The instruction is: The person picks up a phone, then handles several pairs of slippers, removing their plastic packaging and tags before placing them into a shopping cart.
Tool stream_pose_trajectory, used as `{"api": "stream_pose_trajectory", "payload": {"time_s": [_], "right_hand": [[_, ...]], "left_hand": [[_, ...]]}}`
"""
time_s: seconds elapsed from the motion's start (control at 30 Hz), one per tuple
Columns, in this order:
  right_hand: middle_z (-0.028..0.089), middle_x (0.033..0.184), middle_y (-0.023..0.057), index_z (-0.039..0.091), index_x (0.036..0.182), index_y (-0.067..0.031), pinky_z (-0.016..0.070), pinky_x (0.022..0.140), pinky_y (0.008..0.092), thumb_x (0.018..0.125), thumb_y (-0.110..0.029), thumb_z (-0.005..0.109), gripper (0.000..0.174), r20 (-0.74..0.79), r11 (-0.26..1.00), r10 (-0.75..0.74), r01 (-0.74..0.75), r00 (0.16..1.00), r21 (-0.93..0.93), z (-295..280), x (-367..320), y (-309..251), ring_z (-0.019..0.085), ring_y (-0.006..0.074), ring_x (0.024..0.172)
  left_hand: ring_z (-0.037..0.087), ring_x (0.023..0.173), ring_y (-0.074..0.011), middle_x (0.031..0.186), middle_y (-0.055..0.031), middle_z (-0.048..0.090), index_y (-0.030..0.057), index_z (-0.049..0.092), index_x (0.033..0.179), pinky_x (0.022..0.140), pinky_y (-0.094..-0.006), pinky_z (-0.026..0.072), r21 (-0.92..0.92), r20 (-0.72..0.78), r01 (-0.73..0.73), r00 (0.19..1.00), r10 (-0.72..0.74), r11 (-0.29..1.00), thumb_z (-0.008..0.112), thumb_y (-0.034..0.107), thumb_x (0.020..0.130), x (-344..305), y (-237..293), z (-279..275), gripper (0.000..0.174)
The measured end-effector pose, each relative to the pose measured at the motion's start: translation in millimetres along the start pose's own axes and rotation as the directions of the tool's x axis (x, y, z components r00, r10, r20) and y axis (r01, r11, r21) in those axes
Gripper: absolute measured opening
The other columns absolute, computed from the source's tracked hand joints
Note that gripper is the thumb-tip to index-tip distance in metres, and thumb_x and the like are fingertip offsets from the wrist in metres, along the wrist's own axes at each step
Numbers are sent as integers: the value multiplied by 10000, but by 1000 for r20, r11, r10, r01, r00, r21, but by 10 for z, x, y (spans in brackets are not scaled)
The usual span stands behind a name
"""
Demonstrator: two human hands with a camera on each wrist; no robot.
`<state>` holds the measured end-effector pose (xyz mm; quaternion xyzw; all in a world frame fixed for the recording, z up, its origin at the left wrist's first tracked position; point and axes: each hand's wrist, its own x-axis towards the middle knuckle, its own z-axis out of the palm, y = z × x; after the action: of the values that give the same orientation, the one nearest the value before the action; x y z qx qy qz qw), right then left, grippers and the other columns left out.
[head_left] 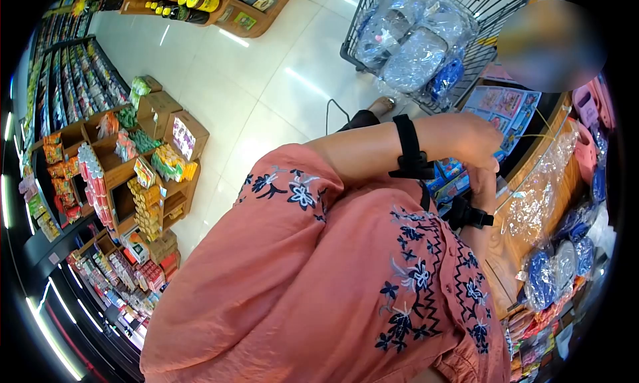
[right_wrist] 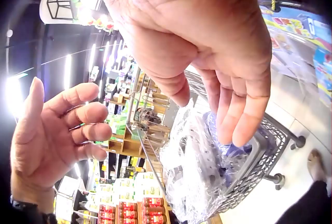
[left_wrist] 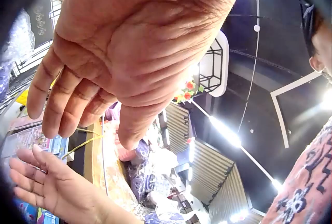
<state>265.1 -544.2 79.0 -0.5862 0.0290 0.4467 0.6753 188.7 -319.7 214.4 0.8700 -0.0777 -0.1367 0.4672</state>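
Tiled floor below, blue printed packs near left fingers and right fingers, both open

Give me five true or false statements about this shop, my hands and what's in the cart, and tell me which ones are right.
1. The cart holds bundles in clear plastic. True.
2. A hand grips the cart's rim. False: the left hand and right hand are both open, holding nothing.
3. Both wrists wear black bands. True.
4. The shirt is plain green. False: the shirt is pinkish, with embroidered flowers.
5. The floor is tiled. True.
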Motion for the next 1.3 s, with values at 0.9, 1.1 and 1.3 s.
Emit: {"api": "stream_pose_trajectory", "payload": {"time_s": [0.9, 1.1, 1.3], "right_hand": [[679, 1061, 89, 592, 1206, -26, 563, 810, 315, 1005, -312, 588, 350, -453, 903, -323, 414, 831, 116, -100, -1182, -1031, 670, 173, 939], [676, 1023, 97, 597, 1149, -29, 567, 764, 312, 1018, -292, 535, 300, -675, 770, -351, 610, 649, 187, -557, -1737, -931, 671, 170, 876], [665, 1005, 108, 589, 1090, -34, 568, 748, 308, 1006, -285, 557, 266, -855, 657, -274, 735, 441, 168, -879, -2209, -619, 671, 181, 848]], "left_hand": [[624, 978, -145, 1169, -78, 660, -11, 541, 1318, 881, -312, 503, -368, 364, -123, 893, 264, 922, 621, 214, 997, 841, 916, 240, 400], [617, 959, -139, 1103, -96, 645, -13, 536, 1311, 800, -270, 501, -377, 340, -107, 908, 245, 920, 604, 293, 1005, 1598, 1369, 599, 438], [625, 969, -155, 1126, -92, 636, -18, 535, 1310, 765, -284, 512, -330, 328, -259, 870, 368, 908, 618, 371, 987, 2626, 1732, 1098, 512]]}}
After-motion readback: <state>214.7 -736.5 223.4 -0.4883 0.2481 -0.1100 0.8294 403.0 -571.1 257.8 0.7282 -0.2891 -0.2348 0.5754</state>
